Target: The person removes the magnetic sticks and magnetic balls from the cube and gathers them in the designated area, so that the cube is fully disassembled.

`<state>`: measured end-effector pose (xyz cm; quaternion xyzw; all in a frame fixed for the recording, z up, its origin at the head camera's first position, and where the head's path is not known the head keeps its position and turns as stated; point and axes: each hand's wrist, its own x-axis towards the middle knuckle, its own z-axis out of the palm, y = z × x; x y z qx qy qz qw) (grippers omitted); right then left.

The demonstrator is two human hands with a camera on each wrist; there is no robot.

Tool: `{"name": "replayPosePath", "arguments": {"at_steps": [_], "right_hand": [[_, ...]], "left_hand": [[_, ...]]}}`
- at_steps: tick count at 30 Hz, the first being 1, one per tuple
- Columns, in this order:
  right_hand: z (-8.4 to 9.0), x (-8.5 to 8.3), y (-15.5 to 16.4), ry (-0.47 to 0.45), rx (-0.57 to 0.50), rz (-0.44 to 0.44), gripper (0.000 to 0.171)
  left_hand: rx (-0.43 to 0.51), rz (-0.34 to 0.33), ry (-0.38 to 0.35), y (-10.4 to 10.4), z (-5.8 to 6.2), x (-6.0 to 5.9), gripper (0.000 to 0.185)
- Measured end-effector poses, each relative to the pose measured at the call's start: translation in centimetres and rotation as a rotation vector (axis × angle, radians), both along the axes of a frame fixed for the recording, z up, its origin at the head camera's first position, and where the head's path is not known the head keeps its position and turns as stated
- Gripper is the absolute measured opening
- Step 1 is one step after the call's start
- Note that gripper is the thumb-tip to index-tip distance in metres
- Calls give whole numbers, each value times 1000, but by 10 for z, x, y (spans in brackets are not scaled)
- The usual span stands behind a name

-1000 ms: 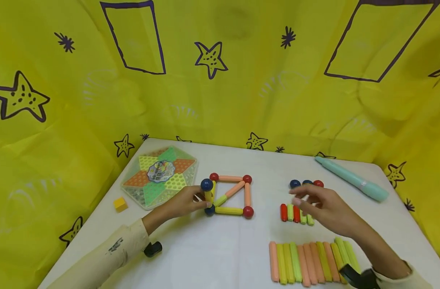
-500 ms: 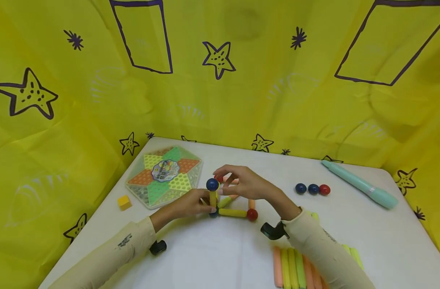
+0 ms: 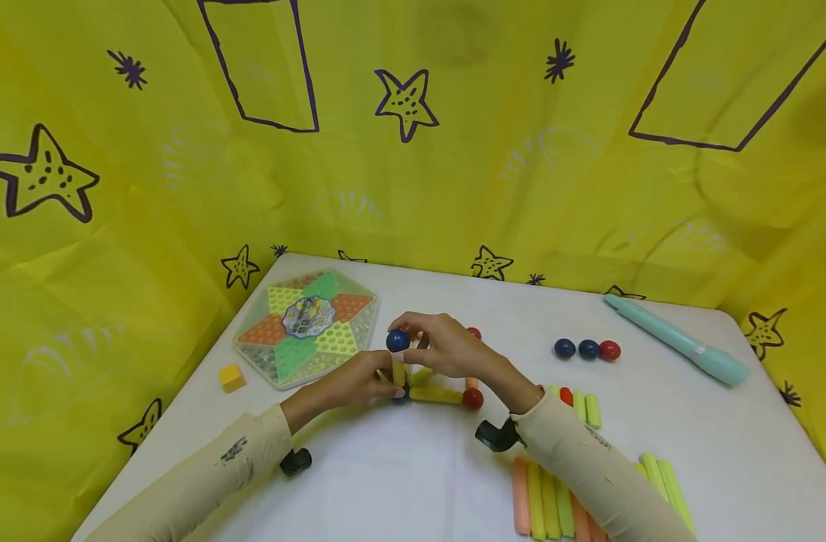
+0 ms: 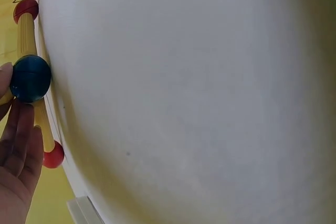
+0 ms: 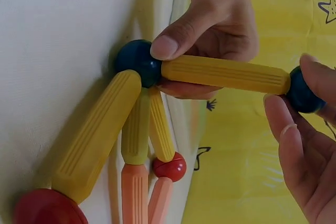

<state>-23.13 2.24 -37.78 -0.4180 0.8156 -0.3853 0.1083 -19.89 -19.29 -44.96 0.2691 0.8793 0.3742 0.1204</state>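
I pinch the base of the upright rod (image 3: 398, 370) with my left hand (image 3: 358, 382), thumb against the bottom ball (image 5: 137, 62) where the flat frame (image 3: 436, 394) meets it at the near left corner. My right hand (image 3: 446, 346) curls round the top ball (image 3: 397, 340), fingers and thumb closing on it as it sits on the rod's tip. The two hands work close together, one above the other, on the white table (image 3: 399, 482).

To do this well, I judge the rod should stand straight over the bottom ball, so I steady the corner low down and let the top ball seat squarely on the end, not off to one side. I would press gently: the frame's joints look like simple contact joints, and a hard push could tip the rod or slide the square. When I release, the right hand should let go first, upward, with the left holding the base until the rod stands by itself.

Spare balls (image 3: 587, 349) lie well to the right, and loose rods (image 3: 544, 512) lie by my right sleeve.
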Motion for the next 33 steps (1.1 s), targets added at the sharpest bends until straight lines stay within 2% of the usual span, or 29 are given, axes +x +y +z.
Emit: {"name": "replayPosePath", "arguments": {"at_steps": [5, 11, 16, 20, 24, 27, 33], "right_hand": [[4, 0, 3, -56, 3, -53, 33], [6, -4, 17, -145, -76, -45, 33], [8, -13, 42, -133, -81, -84, 38], [10, -21, 78, -113, -84, -145, 44], [9, -26, 123, -141, -77, -264, 43], [7, -28, 160, -158, -60, -353, 43], [-3, -28, 235, -165, -15, -474, 46]], "left_hand": [[-18, 3, -9, 1, -1, -1, 22], [-41, -14, -1, 3, 0, -2, 20], [-58, -9, -7, 3, 1, -2, 20], [-70, 4, -26, 4, 1, -2, 20], [-84, 7, -26, 5, 0, -1, 20], [-86, 14, -30, 5, 0, -1, 21], [-80, 8, -31, 4, 1, -2, 20]]}}
